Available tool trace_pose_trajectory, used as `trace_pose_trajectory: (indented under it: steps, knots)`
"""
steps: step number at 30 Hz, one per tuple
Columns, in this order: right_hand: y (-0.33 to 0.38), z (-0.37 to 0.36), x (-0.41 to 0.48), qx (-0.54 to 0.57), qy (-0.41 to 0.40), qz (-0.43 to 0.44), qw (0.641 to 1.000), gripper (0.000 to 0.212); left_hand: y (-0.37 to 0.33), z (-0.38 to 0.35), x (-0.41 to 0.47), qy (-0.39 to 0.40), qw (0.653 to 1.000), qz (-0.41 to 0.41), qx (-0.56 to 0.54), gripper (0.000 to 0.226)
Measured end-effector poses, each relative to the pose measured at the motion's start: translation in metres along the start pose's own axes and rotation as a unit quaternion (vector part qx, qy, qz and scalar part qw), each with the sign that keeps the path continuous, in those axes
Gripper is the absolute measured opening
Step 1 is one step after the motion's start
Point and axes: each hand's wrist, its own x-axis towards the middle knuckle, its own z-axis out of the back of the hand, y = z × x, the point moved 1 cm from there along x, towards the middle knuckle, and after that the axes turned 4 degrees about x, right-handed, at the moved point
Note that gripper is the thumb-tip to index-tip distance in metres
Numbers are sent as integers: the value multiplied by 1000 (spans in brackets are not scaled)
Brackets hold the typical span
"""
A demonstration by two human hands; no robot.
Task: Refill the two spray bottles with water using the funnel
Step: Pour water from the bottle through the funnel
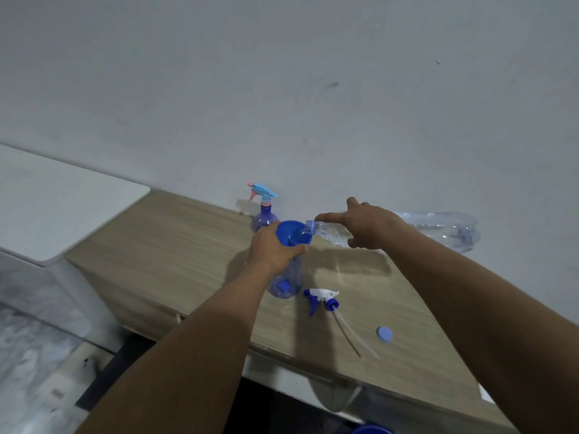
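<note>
A blue funnel (291, 233) sits in the neck of an open blue spray bottle (286, 281) on the wooden table (175, 242). My left hand (272, 249) grips the bottle's neck and the funnel. My right hand (363, 225) holds a large clear water bottle (438, 230) tipped on its side, with its mouth at the funnel's rim. The second spray bottle (264, 214), with a light blue and pink trigger head, stands behind by the wall. A white and blue trigger head with its tube (326, 300) lies on the table beside the open bottle.
A small blue cap (384, 334) lies on the table to the right. A white surface (62, 208) adjoins the table on the left. The grey wall runs right behind the table. A blue object's rim (372, 430) shows at the bottom edge.
</note>
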Motion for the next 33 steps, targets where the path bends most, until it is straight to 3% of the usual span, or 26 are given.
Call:
trace_pose_trajectory:
  steps: [11,21,27,33]
  knots:
    - [-3,-2,-1,-11,-29,-1,1000,82,-1,0,-1,-3,1000,-4,-1,53]
    - [4,-13,6,131,-37,8,991,84,-2,2,-1,-4,1000,-6,9,51]
    - [2,-21,10,249,-96,-12,964,83,-2,0,-1,-11,1000,0,9,51]
    - [-14,-32,13,366,-199,-54,908,81,-2,-1,0,-15,1000,6,-1,55]
